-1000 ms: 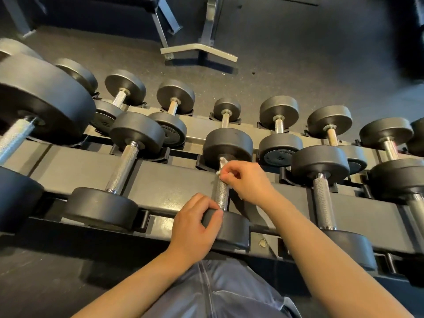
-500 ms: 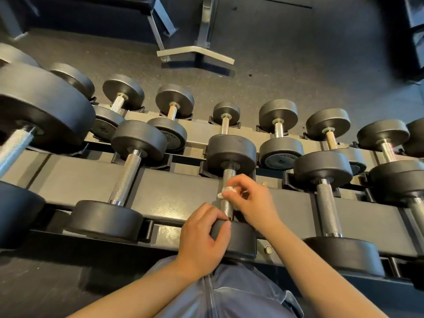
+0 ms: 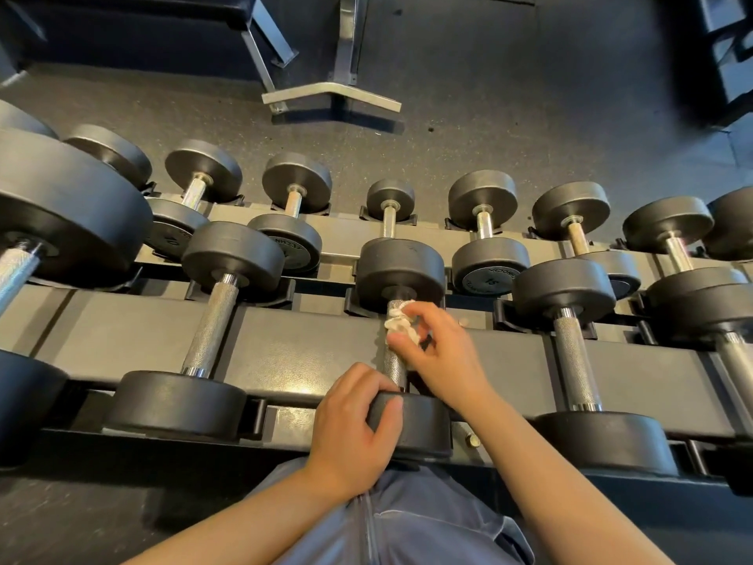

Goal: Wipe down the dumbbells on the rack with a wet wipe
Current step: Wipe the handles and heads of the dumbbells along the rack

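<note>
Left hand (image 3: 353,426) grips the dumbbell (image 3: 401,275) head (steadying it, likely); right hand (image 3: 442,356) fingers (image 3: 407,340) pinch the wet wipe (image 3: 401,324) against its handle.

A crumpled white wet wipe (image 3: 401,325) wraps the knurled steel handle of a black round-headed dumbbell (image 3: 401,271) lying across the dark metal rack (image 3: 309,344).

Dark speckled rubber floor (image 3: 468,140) beyond the rack. Grey metal bench frame foot (image 3: 331,92) on it, top centre, with an angled leg (image 3: 265,42) to its left. Dark equipment (image 3: 729,55) at top right, blurred. Blue-grey trousers (image 3: 407,519) bottom centre.
</note>
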